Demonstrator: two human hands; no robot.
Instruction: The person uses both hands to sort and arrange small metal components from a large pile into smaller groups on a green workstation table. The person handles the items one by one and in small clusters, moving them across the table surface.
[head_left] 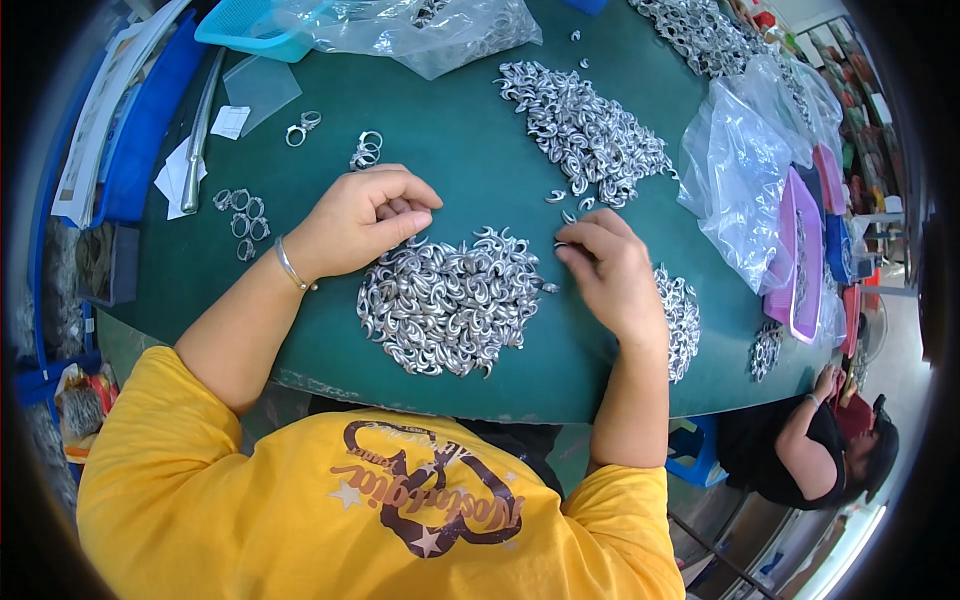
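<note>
My left hand [372, 222] is at the far left edge of a heap of small curved silver metal pieces [450, 305]. Its fingers are curled and the thumb lies close under them; what they hold, if anything, is hidden. To the right of that heap, my right hand [612, 268] pinches thumb and forefinger together, with a bit of a small silver piece showing at the tips. A few loose curved pieces [556, 197] lie just beyond it. Beside my right wrist is another heap [677, 325], partly covered by the arm. A larger heap [590, 130] lies farther back.
Silver rings [240, 215] lie in small groups on the left of the green table [440, 130]. A tapered metal rod [198, 150] lies near a blue tray [140, 150]. Plastic bags [735, 180] and a purple basket [797, 260] stand at right. Another person [815, 450] sits beyond.
</note>
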